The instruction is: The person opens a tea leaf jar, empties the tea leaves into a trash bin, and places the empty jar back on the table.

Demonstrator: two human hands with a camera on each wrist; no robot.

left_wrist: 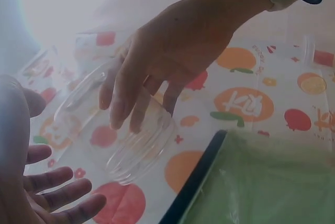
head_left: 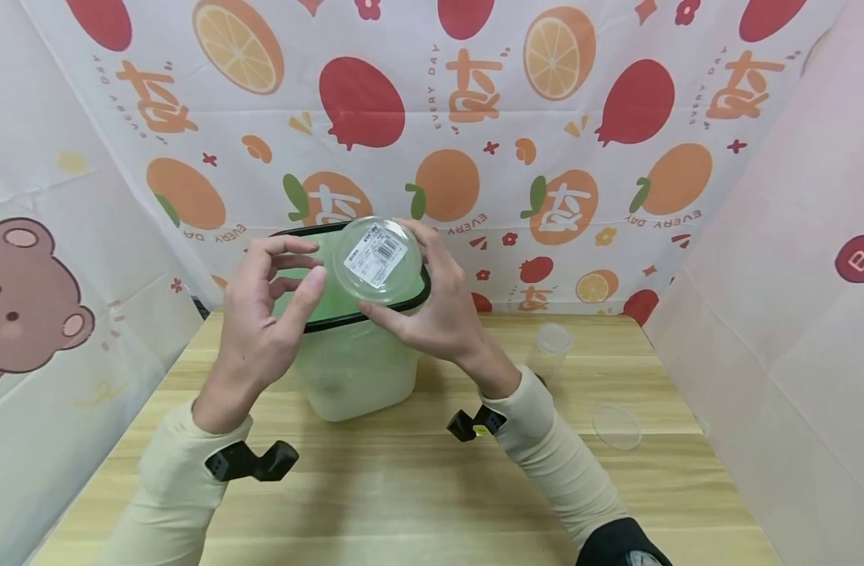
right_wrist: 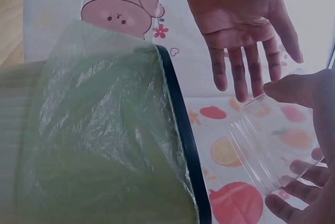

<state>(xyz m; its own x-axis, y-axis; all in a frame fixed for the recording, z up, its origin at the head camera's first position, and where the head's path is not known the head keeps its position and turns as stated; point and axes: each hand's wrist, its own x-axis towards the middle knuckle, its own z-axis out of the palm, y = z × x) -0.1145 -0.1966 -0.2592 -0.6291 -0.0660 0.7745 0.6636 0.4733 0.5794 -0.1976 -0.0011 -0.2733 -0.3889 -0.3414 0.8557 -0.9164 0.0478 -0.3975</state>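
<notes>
My right hand [head_left: 442, 303] grips a clear round plastic jar [left_wrist: 118, 145] by its side, above the bin. A white barcode label [head_left: 376, 255] on the jar's round end faces up toward the head view. To the left, my left hand [head_left: 265, 303] is held apart from the jar, fingers spread and loosely bent, holding nothing. Below both hands stands a trash bin [head_left: 361, 377] lined with a thin green plastic bag [right_wrist: 104, 130]. A black rim [right_wrist: 180, 114] runs round its top over the bag.
On the wooden table [head_left: 403, 487], a clear cylindrical container [head_left: 553, 339] stands right of the bin. A clear round disc [head_left: 617, 427], like a lid, lies nearer the front right. Fruit-printed cloth [head_left: 502, 157] hangs behind, with pale cloths at both sides.
</notes>
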